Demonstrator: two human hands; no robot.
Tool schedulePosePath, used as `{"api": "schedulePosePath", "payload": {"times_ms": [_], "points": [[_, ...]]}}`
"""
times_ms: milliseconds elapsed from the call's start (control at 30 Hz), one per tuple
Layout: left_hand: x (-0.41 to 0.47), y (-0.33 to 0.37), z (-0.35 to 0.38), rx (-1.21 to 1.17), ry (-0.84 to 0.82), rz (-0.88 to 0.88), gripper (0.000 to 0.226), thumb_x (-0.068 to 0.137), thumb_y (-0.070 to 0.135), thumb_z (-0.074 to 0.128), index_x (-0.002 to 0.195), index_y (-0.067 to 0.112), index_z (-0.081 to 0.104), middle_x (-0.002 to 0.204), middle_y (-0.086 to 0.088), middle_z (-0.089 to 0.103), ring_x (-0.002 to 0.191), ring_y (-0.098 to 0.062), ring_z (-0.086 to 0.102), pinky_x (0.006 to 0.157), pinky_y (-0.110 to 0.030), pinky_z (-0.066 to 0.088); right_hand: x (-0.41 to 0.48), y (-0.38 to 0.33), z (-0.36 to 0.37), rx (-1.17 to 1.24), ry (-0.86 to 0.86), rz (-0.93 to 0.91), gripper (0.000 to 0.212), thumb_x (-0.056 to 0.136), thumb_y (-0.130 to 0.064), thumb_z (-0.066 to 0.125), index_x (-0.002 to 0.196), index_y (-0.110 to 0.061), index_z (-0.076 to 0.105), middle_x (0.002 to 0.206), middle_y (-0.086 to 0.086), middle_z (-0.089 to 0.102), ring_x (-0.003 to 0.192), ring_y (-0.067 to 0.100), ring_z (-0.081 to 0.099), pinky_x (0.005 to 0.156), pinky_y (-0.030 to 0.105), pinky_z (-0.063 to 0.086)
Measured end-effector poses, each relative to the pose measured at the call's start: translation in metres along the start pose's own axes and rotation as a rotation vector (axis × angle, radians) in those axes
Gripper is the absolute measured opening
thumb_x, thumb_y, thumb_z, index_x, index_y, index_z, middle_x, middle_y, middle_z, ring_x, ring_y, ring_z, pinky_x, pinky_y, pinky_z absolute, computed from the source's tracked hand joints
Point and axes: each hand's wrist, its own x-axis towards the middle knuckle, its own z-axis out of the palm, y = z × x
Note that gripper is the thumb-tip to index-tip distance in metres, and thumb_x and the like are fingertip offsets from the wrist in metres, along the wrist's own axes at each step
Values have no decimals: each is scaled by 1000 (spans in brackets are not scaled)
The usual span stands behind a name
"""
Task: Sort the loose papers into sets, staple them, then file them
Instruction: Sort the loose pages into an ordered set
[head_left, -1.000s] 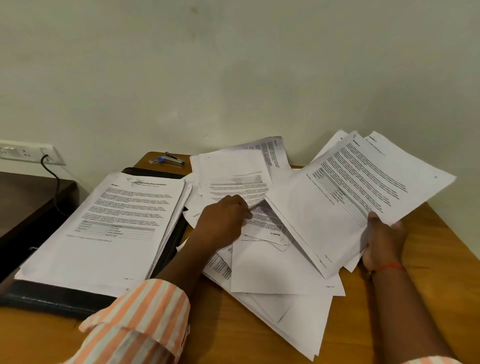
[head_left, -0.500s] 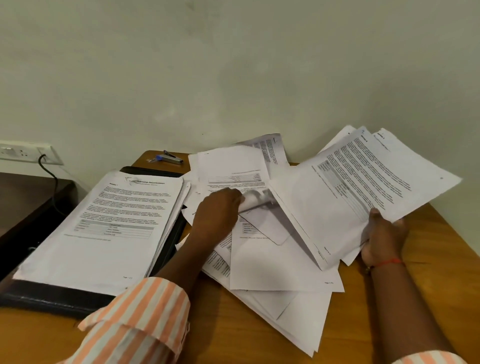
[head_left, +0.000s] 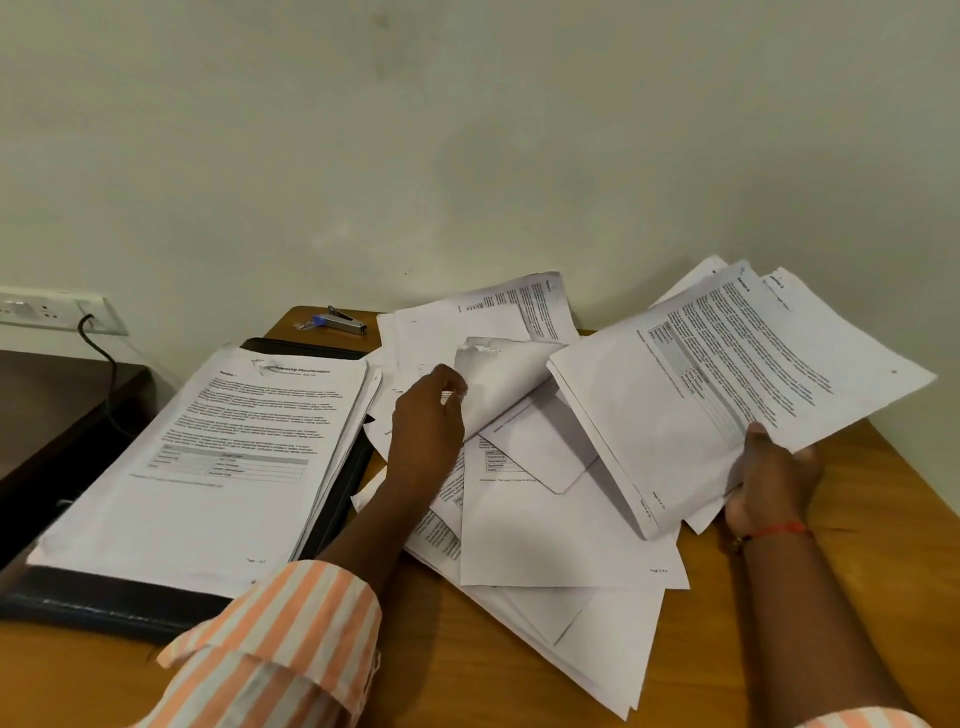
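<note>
A black folder lies open on the wooden table, and a thick sorted stack of printed pages sits squarely on it; just right of the folder the loose papers spread in an untidy, overlapping heap, some face down. The left hand, out of a striped sleeve, reaches into that heap close to the folder's right edge; its fingers are curled and pinch the edge of one sheet, which is lifted and bent over in a curl. Farther right of the folder, the right hand grips the lower edge of a raised sheaf of printed pages, thumb on top and fingers beneath, tilted above the heap; a red thread circles that wrist. Beyond the folder's far right corner a stapler rests near the wall; left of the folder a wall socket carries a dark cable.
</note>
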Motion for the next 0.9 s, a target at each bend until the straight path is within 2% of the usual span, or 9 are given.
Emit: {"api": "schedulePosePath", "payload": {"times_ms": [67,133,200,267,367,533,633,733,900], "points": [[-1,3,0,-49,-74,-12,13,98,16,62,98,26,70,102,12,71,83,-7,65,72,-20,45,1,0,0,1,2,4,40,99,-6,58,137,-19,58,113,-11,67,96,5,66,61,11,53],[-4,6,-1,9,-297,94,18,94,40,67,112,38,70,117,18,67,102,-3,63,86,-28,49,2,1,0,-1,6,3,40,99,-5,58,136,-20,59,115,-10,68,99,6,67,65,13,55],[-10,10,2,262,-567,299,45,86,58,70,129,45,64,142,15,55,128,-8,49,105,-31,41,2,1,1,4,14,0,40,99,-5,58,136,-20,59,115,-10,69,98,6,68,64,13,55],[-13,10,8,415,-660,424,57,84,64,70,136,45,60,156,8,42,142,-13,35,112,-28,28,3,2,0,5,12,-7,40,99,-5,58,136,-20,59,115,-11,69,97,4,69,65,13,55],[-10,3,13,438,-609,471,54,86,62,68,135,40,63,155,5,46,139,-16,41,106,-27,31,3,2,0,6,16,-3,40,99,-5,58,136,-20,60,116,-11,69,97,4,68,66,14,55],[-6,2,19,458,-501,560,39,97,51,61,129,30,70,127,9,64,114,-15,58,78,-24,35,4,3,0,18,26,1,41,98,-4,59,136,-19,59,114,-12,69,101,5,67,67,12,54],[-6,2,19,457,-476,562,44,93,57,62,124,28,73,126,6,65,114,-17,59,79,-27,38,4,3,-1,18,39,14,41,98,-6,60,135,-22,60,112,-13,69,97,4,68,63,14,55],[-9,3,22,484,-445,575,51,82,67,68,115,29,77,136,6,62,123,-15,55,94,-31,43,4,3,-2,28,36,10,41,98,-6,60,135,-23,60,112,-14,69,96,2,68,68,15,58],[-13,6,28,454,-376,729,28,87,50,72,94,24,80,130,5,66,117,-16,60,90,-36,45,7,4,-4,22,39,9,41,97,-7,61,134,-24,61,116,-12,70,103,6,68,70,16,56]]}}
